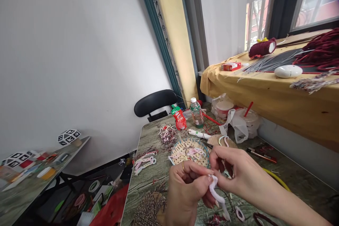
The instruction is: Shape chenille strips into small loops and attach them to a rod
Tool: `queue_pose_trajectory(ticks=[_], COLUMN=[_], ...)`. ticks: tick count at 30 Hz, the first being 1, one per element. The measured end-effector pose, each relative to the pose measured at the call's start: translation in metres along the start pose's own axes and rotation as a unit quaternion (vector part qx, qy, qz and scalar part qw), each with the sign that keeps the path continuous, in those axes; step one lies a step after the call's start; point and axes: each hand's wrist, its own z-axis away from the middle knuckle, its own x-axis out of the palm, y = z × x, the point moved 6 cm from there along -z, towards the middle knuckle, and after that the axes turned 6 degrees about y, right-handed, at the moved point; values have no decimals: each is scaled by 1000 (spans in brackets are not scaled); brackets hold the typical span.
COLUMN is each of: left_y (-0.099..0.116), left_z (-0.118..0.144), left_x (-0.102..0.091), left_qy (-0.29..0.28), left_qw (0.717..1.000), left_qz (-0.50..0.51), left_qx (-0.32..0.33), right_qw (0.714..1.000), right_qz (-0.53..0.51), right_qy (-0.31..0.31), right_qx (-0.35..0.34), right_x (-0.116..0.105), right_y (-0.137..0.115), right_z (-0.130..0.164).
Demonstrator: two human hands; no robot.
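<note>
Between my two hands hangs a pale pink-and-white fuzzy cord [217,196], its lower end dangling over the table. My left hand [186,187], with a ring on one finger, pinches the cord's upper end between thumb and forefinger. Close against it, my right hand [235,169] has thumb and fingers curled together at the same end; what lies in its fingertips is too small to make out. Just behind the hands sits a round woven basket [182,148] with pastel cord pieces in it. More pastel cord loops [145,161] lie to the left on the table.
A red pouch [180,118] and a plastic bottle [196,114] stand at the table's back. A ball of brown-white yarn [149,208] lies front left. Bagged cups [245,122] sit to the right, below a yellow-covered ledge [265,104]. A black chair [156,102] stands behind.
</note>
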Motion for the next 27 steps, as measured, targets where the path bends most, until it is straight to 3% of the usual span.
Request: queue_pose_trajectory(ticks=[2,5,7,8,10,11,13,15,18,19,21,23,25,27], left_y=[2,5,4,3,2,2,3,6,9,10,11,12,14,17], left_z=[-1,0,0,1,2,2,3,4,5,5,5,5,6,7], left_x=[-2,-1,2,2,2,1,0,-2,-2,-2,-2,-3,-4,-5], left_qy=[26,49,48,47,49,51,53,54,62,68,82,103,119,122], left_qw=[1000,998,998,998,998,998,998,998,997,997,994,990,985,980], left_qz=[4,-8,-14,-16,-22,-24,-24,-22,-34,-42,-59,-78,-98,-122], left_qx=[12,32,34,32,21,16,12,13,16,18,29,47,72,96], right_qw=[1000,982,977,986,997,984,931,888,876,884,938,994,968,942], right_qz=[-11,-154,-152,-103,70,170,338,435,462,450,339,90,-148,-227], right_qy=[8,-98,-137,-127,-42,17,110,137,133,124,65,-59,-183,-227], right_qx=[5,52,56,42,-15,-49,-84,-61,-31,-34,-30,15,81,95], right_x=[-4,9,17,18,11,4,-11,-26,-44,-46,-39,-17,7,18], right_y=[-3,-4,-4,-3,-1,1,10,29,50,51,47,36,18,1], right_z=[0,6,10,10,5,1,-6,-15,-21,-20,-13,-1,14,21])
